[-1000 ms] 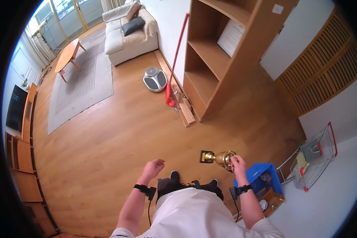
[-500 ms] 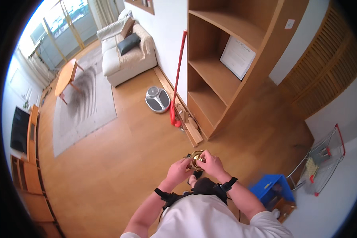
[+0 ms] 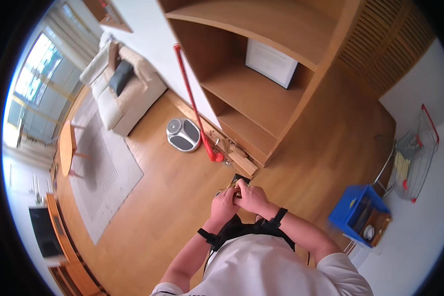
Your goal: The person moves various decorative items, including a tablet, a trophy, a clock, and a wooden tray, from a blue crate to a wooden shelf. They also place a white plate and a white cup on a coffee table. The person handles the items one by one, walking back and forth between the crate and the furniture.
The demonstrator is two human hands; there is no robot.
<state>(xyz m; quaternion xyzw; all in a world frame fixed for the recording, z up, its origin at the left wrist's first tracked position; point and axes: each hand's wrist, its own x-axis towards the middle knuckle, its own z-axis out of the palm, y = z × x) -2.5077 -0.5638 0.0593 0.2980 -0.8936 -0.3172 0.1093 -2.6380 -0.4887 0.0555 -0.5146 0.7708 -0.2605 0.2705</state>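
Note:
In front of my waist, both hands close round a shiny brass-coloured metal piece (image 3: 238, 195). My fingers cover most of it, so its kind cannot be made out. My left hand (image 3: 223, 203) grips it from the left with curled fingers. From the other side my right hand (image 3: 251, 198) presses against it, fingers bent and touching the left hand. A small black flat part (image 3: 241, 178) shows just beyond the fingertips; whether it joins the brass piece is unclear. Each wrist wears a black strap.
Ahead stands a brown shelf unit (image 3: 261, 93) holding a framed sheet (image 3: 271, 62). A red pole (image 3: 190, 93), wood planks (image 3: 241, 163) and a scale (image 3: 183, 134) are beside it. At right are a blue crate (image 3: 348, 209) and a wire cart (image 3: 419, 163); a sofa (image 3: 126, 101) is far left.
The room has shifted in view as my head turned. My hands have drawn together and now cover more of the brass-coloured piece, whose round shape showed before.

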